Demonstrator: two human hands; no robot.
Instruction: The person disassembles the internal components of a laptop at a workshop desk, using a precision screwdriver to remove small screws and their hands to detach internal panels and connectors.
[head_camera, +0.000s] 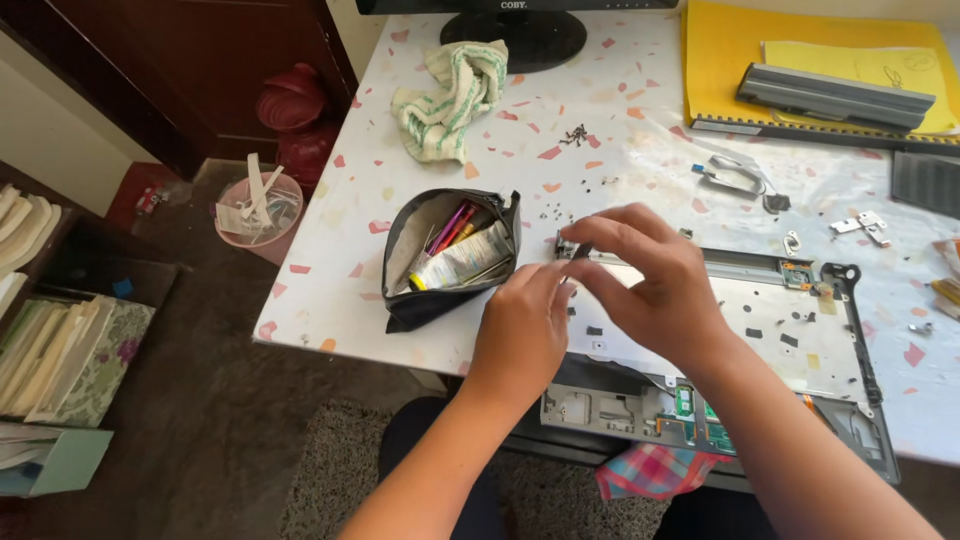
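Note:
A dismantled laptop shell lies upside down near the table's front edge. Both hands meet at its far left corner. My right hand reaches over the shell, fingertips pinching a small dark metal hinge piece at that corner. My left hand comes up from below, its fingers curled against the same corner, touching the shell edge. What the left fingers hold is hidden.
An open black pouch with pens and a tube lies left of the hands. A striped cloth, loose screws, metal brackets, a monitor stand, a yellow folder and a grey battery bar sit further back.

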